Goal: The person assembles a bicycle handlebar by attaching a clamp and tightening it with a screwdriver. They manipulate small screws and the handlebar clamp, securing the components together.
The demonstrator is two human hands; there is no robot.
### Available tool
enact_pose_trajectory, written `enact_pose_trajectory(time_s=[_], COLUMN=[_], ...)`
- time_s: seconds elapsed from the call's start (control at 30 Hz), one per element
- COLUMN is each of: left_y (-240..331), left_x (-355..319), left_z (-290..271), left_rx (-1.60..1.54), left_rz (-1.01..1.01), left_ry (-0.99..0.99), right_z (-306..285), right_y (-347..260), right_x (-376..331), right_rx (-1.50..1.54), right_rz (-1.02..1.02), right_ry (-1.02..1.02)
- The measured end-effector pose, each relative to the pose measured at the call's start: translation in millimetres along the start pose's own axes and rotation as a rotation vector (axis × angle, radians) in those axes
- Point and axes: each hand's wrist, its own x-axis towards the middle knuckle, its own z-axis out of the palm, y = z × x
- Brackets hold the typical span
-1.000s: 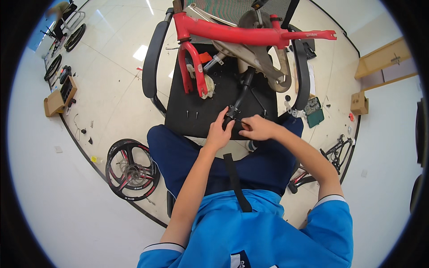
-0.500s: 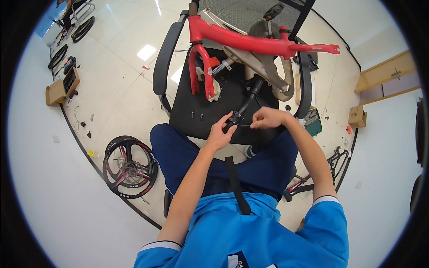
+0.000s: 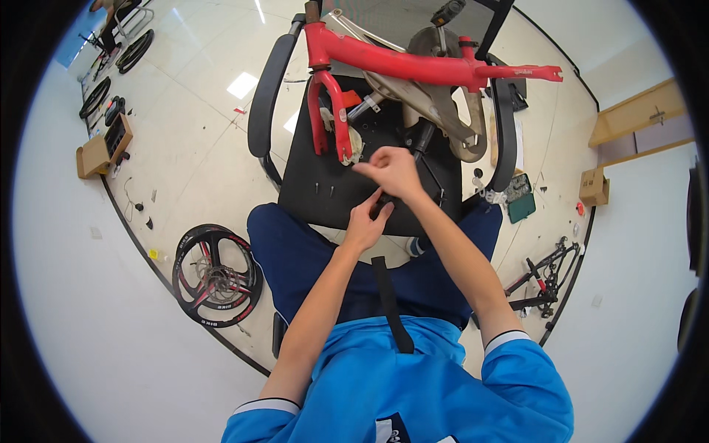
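Note:
My left hand [image 3: 367,224] grips a black bicycle stem [image 3: 386,198] at the chair seat's front edge, thumb and fingers around its clamp end. Fingers curled together, my right hand [image 3: 394,173] is closed just above the clamp and covers much of the stem. Whatever lies between its fingertips is hidden. Beyond the hand, a black tube [image 3: 423,137] shows on the seat, with a thin dark rod [image 3: 436,177] beside it. Two small bolts [image 3: 324,190] stand on the seat left of my hands.
A red bicycle frame with fork [image 3: 399,63] lies across the black chair [image 3: 306,173], over a grey frame part [image 3: 432,107]. Spoked wheels [image 3: 218,277] rest on the floor at left. At right are a green case [image 3: 521,208], a cardboard box [image 3: 594,187] and a dark bike frame [image 3: 546,284].
My right hand has swung from the stem's right side, where it held a thin dark rod, up and left over the stem. The left hand has kept its grip.

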Motion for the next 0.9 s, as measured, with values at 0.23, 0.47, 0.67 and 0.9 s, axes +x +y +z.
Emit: enact_pose_trajectory(time_s=[0.23,0.47,0.67,0.9], left_y=[-52,18,16,23], left_x=[24,8,11,5], left_z=[-19,-18,-25,-14], left_rx=[-0.69,-0.513,-0.561,-0.44], left_rz=[-0.023,-0.287,-0.343,-0.315], left_ry=[-0.225,-0.155,-0.265,-0.126], right_z=[31,-1,-29,-68], right_y=[-7,6,30,46], right_x=[-76,-121,-132,-108], right_rx=[-0.222,-0.168,-0.224,-0.33], right_rz=[-0.508,-0.438,-0.304,-0.178], right_ry=[-0.296,-0.225,-0.236,0.005])
